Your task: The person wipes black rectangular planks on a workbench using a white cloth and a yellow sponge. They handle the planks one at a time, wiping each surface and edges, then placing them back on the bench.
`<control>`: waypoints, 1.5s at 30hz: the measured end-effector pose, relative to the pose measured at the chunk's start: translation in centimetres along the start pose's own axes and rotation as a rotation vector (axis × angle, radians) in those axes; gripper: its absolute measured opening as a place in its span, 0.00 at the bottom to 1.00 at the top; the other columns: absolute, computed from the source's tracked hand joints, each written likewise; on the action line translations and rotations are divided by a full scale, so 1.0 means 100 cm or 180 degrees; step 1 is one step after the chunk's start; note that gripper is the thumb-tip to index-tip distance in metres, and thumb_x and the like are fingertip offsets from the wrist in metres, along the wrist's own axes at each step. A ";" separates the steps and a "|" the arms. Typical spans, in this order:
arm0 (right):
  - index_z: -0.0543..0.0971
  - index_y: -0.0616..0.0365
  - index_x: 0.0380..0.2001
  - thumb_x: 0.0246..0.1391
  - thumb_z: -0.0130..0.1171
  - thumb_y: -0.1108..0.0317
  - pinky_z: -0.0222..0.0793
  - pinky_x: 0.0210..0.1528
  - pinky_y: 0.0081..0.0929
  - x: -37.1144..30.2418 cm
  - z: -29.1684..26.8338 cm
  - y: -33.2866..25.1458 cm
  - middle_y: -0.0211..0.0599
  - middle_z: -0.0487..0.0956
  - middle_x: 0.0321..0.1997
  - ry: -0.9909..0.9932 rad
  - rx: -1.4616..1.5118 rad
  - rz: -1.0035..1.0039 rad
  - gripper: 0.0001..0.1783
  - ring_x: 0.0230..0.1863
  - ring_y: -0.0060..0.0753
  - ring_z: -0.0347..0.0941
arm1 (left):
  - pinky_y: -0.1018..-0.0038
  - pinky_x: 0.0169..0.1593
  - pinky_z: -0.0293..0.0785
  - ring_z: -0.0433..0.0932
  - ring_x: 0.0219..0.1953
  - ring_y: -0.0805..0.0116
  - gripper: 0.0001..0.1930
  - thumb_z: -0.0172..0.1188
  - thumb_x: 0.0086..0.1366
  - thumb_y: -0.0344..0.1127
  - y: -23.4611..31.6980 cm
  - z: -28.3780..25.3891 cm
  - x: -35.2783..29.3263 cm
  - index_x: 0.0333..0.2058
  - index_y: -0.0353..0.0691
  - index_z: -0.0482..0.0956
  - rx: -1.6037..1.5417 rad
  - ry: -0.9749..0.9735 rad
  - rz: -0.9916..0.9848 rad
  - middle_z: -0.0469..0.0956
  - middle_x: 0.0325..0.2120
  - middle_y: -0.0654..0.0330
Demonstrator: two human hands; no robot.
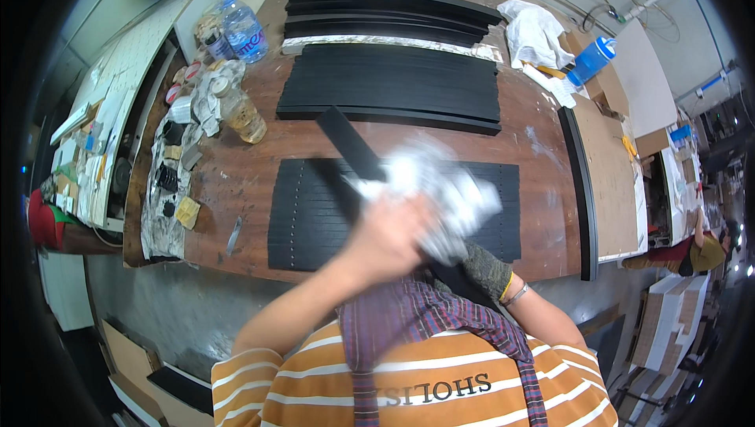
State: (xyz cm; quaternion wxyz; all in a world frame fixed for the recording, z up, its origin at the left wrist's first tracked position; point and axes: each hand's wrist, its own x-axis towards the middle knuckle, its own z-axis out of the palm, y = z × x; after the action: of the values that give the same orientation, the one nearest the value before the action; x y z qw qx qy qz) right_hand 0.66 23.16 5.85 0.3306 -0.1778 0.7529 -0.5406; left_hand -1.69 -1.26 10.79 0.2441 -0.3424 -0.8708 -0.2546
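Left hand [387, 240] is clenched around a crumpled white cloth [436, 191], pressing it onto a long black strip [355, 146] held up over the table [543, 160]. The cloth is motion-blurred. The strip runs diagonally, its far-left end up over the middle of the table and its near end down at the chest. Right hand [481, 268], in a dark speckled glove, sits under the cloth at the strip's near part; its fingers are hidden, so I cannot tell whether they are closed.

Handling, judged: the strip looks thin, flat, rigid and light, and its smooth dark face is probably slick. It is long enough to lever about, so hold it near the lower end or the middle, fingers across the width. The cloth is soft and bunches freely; any grip works.

Below it lies a row of black strips [314, 215], with more stacks [393, 81] farther off. Bottles [240, 30] stand far left, a blue bottle [591, 59] far right.
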 end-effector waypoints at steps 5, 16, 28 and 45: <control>0.74 0.63 0.60 0.71 0.41 0.69 0.69 0.61 0.37 -0.010 -0.007 -0.007 0.46 0.79 0.58 -0.1131 -0.2100 0.0518 0.21 0.57 0.40 0.76 | 0.42 0.66 0.60 0.81 0.53 0.62 0.18 0.66 0.53 0.37 -0.064 0.008 -0.022 0.46 0.49 0.85 0.0160 0.0432 -0.0687 0.84 0.46 0.59; 0.80 0.64 0.50 0.72 0.49 0.54 0.73 0.52 0.29 -0.009 0.010 0.055 0.44 0.83 0.43 -0.0013 -0.0142 -0.0840 0.23 0.47 0.30 0.79 | 0.62 0.44 0.77 0.85 0.37 0.49 0.11 0.59 0.65 0.31 -0.178 -0.031 -0.124 0.43 0.32 0.82 0.0151 0.1570 -0.2933 0.85 0.33 0.46; 0.83 0.59 0.40 0.60 0.59 0.46 0.74 0.48 0.47 0.166 -0.068 -0.060 0.51 0.80 0.41 0.0478 -0.3557 -0.0012 0.24 0.46 0.55 0.78 | 0.55 0.43 0.77 0.80 0.39 0.39 0.18 0.65 0.55 0.30 -0.114 0.011 -0.200 0.45 0.32 0.78 0.0362 0.1220 -0.2841 0.81 0.38 0.44; 0.85 0.52 0.39 0.54 0.66 0.52 0.75 0.48 0.41 0.232 -0.090 -0.009 0.42 0.84 0.44 0.1480 -0.3089 -0.0192 0.17 0.46 0.47 0.80 | 0.55 0.42 0.77 0.79 0.38 0.38 0.21 0.66 0.52 0.30 -0.112 0.010 -0.196 0.45 0.27 0.77 0.0461 0.1162 -0.2904 0.79 0.37 0.42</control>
State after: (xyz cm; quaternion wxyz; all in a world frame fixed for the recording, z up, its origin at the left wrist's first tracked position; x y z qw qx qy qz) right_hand -22.33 14.57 1.37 0.0193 -0.2072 0.9641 -0.1649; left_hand 2.65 -17.00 -4.80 0.2794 0.1416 -0.8904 -0.3302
